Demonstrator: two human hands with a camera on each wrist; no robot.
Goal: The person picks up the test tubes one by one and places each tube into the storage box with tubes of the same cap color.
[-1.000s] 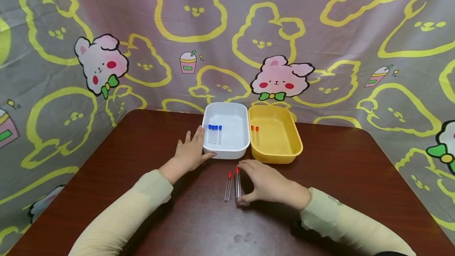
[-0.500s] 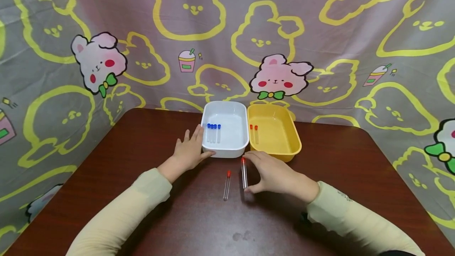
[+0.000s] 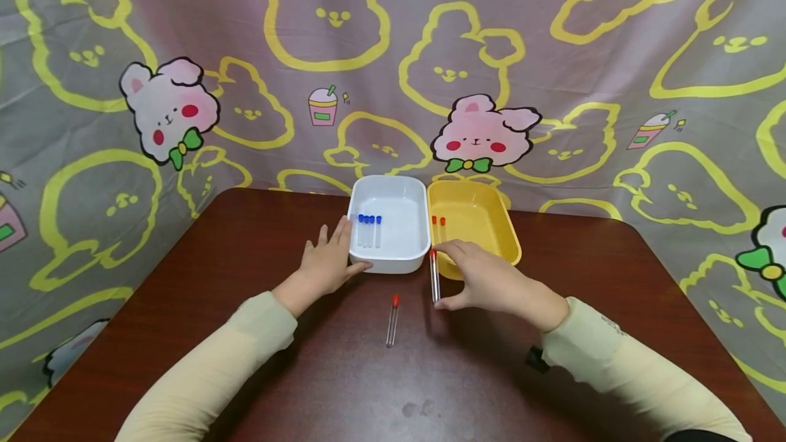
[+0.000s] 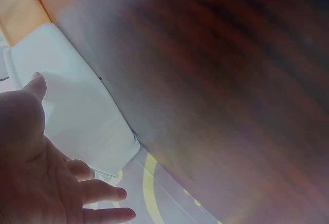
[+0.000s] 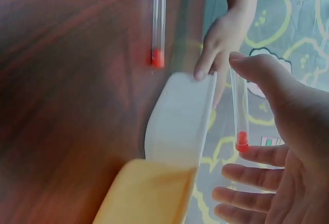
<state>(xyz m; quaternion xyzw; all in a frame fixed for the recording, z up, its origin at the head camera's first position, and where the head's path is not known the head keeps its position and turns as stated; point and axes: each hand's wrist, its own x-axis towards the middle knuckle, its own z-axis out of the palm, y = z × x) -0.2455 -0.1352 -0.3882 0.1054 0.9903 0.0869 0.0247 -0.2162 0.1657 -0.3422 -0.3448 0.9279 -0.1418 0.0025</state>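
Between thumb and index finger, my right hand [image 3: 491, 284] pinches a clear test tube [image 3: 435, 277] by its two ends, red cap away from me, at the near side of the yellow tray [image 3: 514, 251]. In the right wrist view the held tube [image 5: 239, 106] spans from thumb tip to index fingertip. My left hand [image 3: 325, 261] rests against the left side of the white tray [image 3: 393, 264], its fingers extended. A second red-capped test tube [image 3: 392, 322] lies on the table in front of the trays.
Several blue-capped tubes [image 3: 369, 232] lie in the white tray's left part. Two red-capped tubes [image 3: 442, 227] lie at the left of the yellow tray. The trays stand side by side at the back of the brown table [image 3: 295, 374], before a patterned curtain [image 3: 368, 39].
My right hand has lifted the red-capped test tube from beside the other one and carried it forward and right, up to the yellow tray. My left hand has stayed at the white tray.
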